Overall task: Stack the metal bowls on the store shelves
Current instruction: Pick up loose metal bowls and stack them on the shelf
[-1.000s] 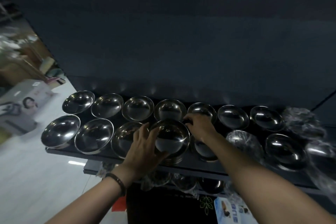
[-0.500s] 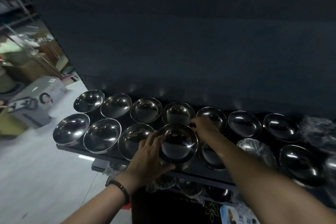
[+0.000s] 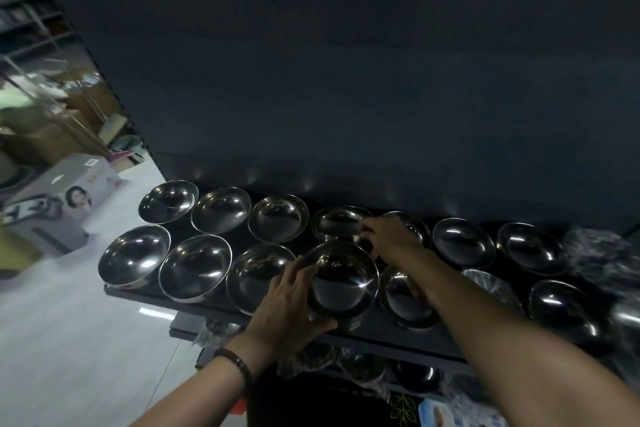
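- Well left of the held bowl (image 3: 341,279), a printed box (image 3: 69,198) stands on the floor, out of the way.
- Left of the held bowl, two rows of metal bowls (image 3: 195,267) sit open side up on the shelf (image 3: 381,340), rims almost touching. The nearest neighbour (image 3: 259,274) lies partly under the left hand.
- The left hand (image 3: 291,302) grips the held bowl's left side, fingers spread on the wall and thumb hooked beneath. The bowl sits at the shelf's front edge, seemingly on top of another.
- To nest it well, it probably needs to go down level and centred, since a tilted bowl this near the edge could slide off.
- Just behind and right of the held bowl, the right hand (image 3: 391,236) reaches beside a back-row bowl (image 3: 337,222). Its fingers are curled, but I cannot tell whether they clamp a rim.
- Right of the held bowl, the forearm crosses a front bowl (image 3: 405,298). Beyond it are a plastic-wrapped bowl (image 3: 495,288) and more bare ones (image 3: 464,243), leaving little room to shift anything.
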